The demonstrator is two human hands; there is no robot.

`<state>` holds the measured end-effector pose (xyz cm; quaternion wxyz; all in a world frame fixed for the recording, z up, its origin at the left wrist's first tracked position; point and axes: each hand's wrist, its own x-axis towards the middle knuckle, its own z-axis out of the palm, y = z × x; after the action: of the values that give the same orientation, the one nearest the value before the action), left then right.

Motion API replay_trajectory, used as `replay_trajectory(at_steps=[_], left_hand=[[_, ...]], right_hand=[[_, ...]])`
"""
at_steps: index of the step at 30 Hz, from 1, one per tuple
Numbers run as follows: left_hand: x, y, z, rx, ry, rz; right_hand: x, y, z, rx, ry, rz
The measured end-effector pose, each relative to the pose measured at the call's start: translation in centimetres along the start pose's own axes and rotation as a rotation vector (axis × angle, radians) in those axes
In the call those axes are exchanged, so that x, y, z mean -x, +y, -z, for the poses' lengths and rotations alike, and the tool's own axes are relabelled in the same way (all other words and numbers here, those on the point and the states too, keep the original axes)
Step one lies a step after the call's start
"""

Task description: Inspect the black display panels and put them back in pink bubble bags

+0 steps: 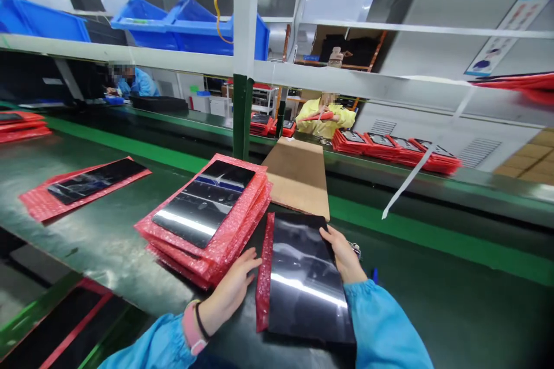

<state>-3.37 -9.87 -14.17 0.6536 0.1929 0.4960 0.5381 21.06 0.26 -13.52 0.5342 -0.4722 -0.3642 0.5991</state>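
Note:
A dark glossy screen panel (307, 288) lies in front of me, with a strip of pink bubble wrap (265, 277) showing along its left side. My right hand (344, 251) grips the panel's upper right edge, thumb over the top face. My left hand (231, 283) has its fingers stretched out and apart, between the bubble wrap strip and a stack of pink bubble-wrap bags (242, 236). On top of that stack rests another dark panel (205, 202). I cannot tell whether the left fingertips touch the wrap.
A brown board (298, 176) lies behind the panel. Further left is another panel (97, 180) on pink wrap. A green-and-white post (242, 109) stands behind the stack, below blue bins (190, 23). Across the bench, a person in yellow (324, 114) holds something red beside red-wrapped stacks (389, 150).

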Motion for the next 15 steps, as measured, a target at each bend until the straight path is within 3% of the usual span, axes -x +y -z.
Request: replay_trajectory(at_steps=[7,12,15], left_hand=[[-1.8,0.3,-1.0,-0.031,-0.016,0.149],[-2.5,0.2,-3.0,-0.073,-0.207,0.238],[-2.2,0.2,-4.5,-0.067,-0.276,0.211]], right_hand=[[-0.6,3.2,0.4,-0.018,-0.025,-0.119],[-0.2,3.2,0.5,-0.072,-0.049,-0.210],[0.5,3.2,0.2,-0.102,-0.042,-0.231]])
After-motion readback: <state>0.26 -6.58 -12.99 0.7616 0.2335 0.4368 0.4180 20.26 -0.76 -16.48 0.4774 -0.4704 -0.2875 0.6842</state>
